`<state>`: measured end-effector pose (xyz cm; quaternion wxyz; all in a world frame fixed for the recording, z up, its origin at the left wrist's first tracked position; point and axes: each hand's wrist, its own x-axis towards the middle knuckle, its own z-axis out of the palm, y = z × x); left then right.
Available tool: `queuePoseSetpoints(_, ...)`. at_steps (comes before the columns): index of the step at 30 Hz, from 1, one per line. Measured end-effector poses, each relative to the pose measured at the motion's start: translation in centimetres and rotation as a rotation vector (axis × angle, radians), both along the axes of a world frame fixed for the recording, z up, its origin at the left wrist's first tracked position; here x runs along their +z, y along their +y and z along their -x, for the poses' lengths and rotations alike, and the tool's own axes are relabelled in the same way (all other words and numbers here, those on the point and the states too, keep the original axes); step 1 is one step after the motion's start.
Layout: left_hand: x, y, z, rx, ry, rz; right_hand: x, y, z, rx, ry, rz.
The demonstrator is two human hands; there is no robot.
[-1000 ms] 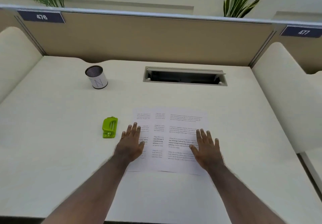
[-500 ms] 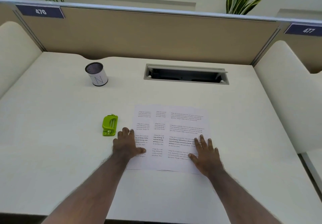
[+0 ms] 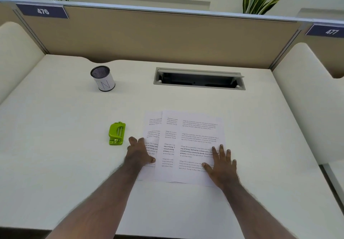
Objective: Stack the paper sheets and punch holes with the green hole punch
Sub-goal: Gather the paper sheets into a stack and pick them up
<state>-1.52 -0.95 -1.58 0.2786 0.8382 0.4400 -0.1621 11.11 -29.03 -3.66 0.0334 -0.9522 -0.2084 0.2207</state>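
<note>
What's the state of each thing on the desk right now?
Paper sheets: three, fanned out flat, overlapping, not yet squared into a stack.
Hole punch: on the desk left of the sheets, untouched, no paper in it.
Left hand: pressed on the left edge of the sheets, fingers curled.
Right hand: flat on the top sheet, fingers spread.
Pen cup: upright, looks empty.
Cable hatch: lid open.

Cream desk, recessed cable tray set into its back centre. Landmark: green hole punch, flat on the desk. Printed paper sheets just right of the punch, fanned and overlapping, flat on the surface. White mesh-top pen cup well behind the punch, slightly left, upright. Cable tray behind and right of the punch
</note>
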Motion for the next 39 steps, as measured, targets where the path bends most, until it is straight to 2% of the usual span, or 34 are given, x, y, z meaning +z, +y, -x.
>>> queuePoseSetpoints(5,-0.3,0.1,-0.3,0.161,-0.188,0.035,0.2,0.1,0.0,-0.016,0.008,-0.051)
queuePoseSetpoints(12,0.1,-0.9,-2.0,0.112,-0.239,0.1,0.1,0.9,0.0,0.025,0.056,-0.123)
queuePoseSetpoints(19,0.2,-2.4,-2.5,0.143,-0.32,0.263,-0.1,2.9,0.9,0.07,0.128,-0.208)
queuePoseSetpoints(26,-0.4,-3.6,-2.0,0.354,-0.548,0.607,0.3,4.0,1.2,0.064,0.193,-0.26)
queuePoseSetpoints(30,-0.6,-2.6,-1.4,0.57,-0.584,0.977,1.9,3.7,-0.7,-0.189,0.134,-0.457)
queuePoseSetpoints(32,-0.5,-1.8,-1.0,0.601,-0.572,1.133,3.2,3.5,-2.2,-0.452,0.267,-0.621)
queuePoseSetpoints(34,-0.4,-1.3,-0.5,0.611,-0.555,1.228,4.3,3.0,-3.3,-0.664,0.589,-0.781)
queuePoseSetpoints(36,-0.5,-0.9,-0.3,0.588,-0.543,1.296,5.0,2.3,-3.8,-0.692,0.925,-0.857)
queuePoseSetpoints(37,-0.4,-0.8,-0.3,0.549,-0.532,1.317,5.3,2.2,-3.7,-0.682,1.022,-0.897)
queuePoseSetpoints(39,0.1,-0.6,-0.5,0.414,-0.488,1.3,5.8,2.4,-3.5,-0.639,1.043,-0.944)
